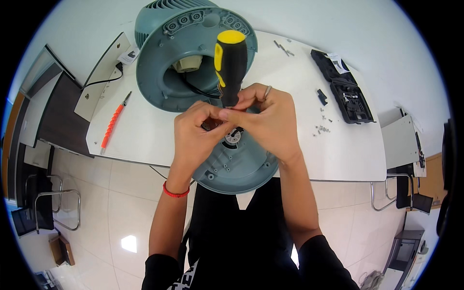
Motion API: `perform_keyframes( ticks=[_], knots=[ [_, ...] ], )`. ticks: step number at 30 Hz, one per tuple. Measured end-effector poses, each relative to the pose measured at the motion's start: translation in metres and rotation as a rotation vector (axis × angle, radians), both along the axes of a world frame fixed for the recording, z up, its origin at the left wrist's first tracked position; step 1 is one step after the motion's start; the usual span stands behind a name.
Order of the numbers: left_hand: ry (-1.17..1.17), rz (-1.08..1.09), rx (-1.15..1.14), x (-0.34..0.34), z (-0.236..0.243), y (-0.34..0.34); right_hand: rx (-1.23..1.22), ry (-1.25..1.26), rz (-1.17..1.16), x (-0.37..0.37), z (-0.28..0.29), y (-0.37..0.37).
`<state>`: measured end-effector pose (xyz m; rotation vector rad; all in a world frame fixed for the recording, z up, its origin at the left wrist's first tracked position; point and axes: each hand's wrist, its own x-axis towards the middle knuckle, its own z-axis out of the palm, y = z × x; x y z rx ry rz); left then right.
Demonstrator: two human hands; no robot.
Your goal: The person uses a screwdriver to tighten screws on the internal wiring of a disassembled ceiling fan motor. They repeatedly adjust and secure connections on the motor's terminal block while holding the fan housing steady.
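A screwdriver [231, 67] with a black and yellow handle stands nearly upright, its handle end toward me. At the lower end of its handle, the fingers of my right hand [270, 116] are closed round it. My left hand [197, 133] is pinched close beside it, thumb and fingertips meeting the right hand's; what it holds is hidden. Both hands are over a round grey-green base plate [237, 176], which has a pale round fitting [233, 138] with wires at its middle. Behind stands the matching grey-green housing [154, 92], open side toward me, a dark cable inside.
An orange-red flexible screwdriver extension [114, 123] lies on the white table [333, 159] at left. Small loose screws [321, 129] and a black piece [322, 97] lie at right, near an open black tool case [350, 99]. Several bits [285, 49] lie at the back. A black plug [119, 67] is at far left.
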<state>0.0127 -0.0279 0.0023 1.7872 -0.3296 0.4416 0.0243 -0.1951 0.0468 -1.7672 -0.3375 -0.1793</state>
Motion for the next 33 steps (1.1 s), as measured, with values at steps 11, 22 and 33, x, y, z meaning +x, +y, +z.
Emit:
perform_keyframes(
  ticks=[11, 22, 33],
  knots=[
    [-0.083, -0.129, 0.106, 0.003, 0.001, 0.013, 0.045, -0.056, 0.137, 0.007, -0.013, -0.01],
    [0.028, -0.029, 0.069, -0.002, 0.001, 0.013, -0.017, -0.257, -0.039, -0.002, -0.015, 0.008],
    [-0.141, -0.078, 0.13, 0.001, -0.002, 0.012, -0.078, -0.123, 0.179, 0.007, -0.013, -0.01]
  ],
)
